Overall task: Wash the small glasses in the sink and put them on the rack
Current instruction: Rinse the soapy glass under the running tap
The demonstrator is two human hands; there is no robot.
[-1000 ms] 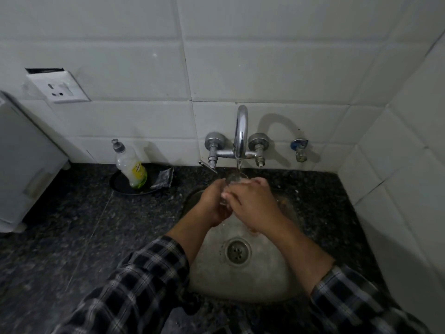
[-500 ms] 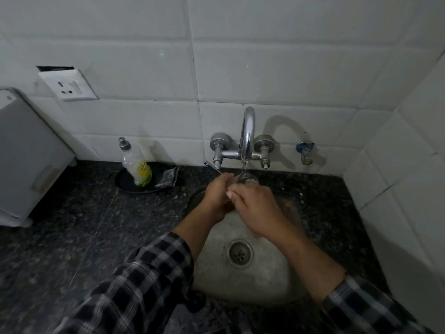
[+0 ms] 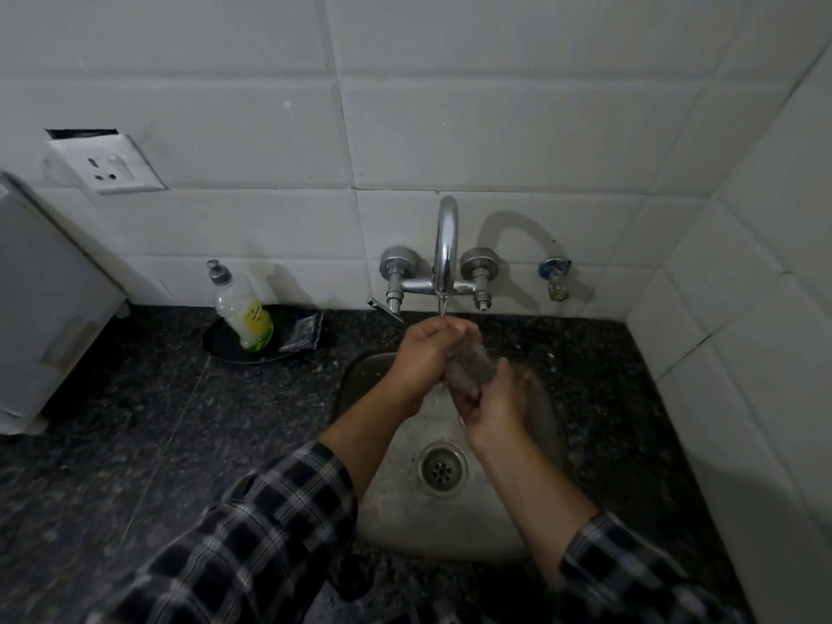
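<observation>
Your left hand curls round the upper end of the glass, and your right hand grips its lower end from beneath. Half a second ago both hands were clasped close together with the glass upright under the spout. Now your right hand has dropped towards you and the glass lies tilted between the two, blurred by motion. That looks like a turn to rub and rinse its sides, so you are likely mid-wash on this one, not finished.

A thin stream from the tap falls onto your left fingers, just above the glass. Below both hands is the sink. I cannot see any other glasses in it, and the rack is not in view.

Well off to the left of your left hand, a bottle stands in a dark dish. Its yellow-green label is too small to read. No other writing is legible, including on the socket further left.
</observation>
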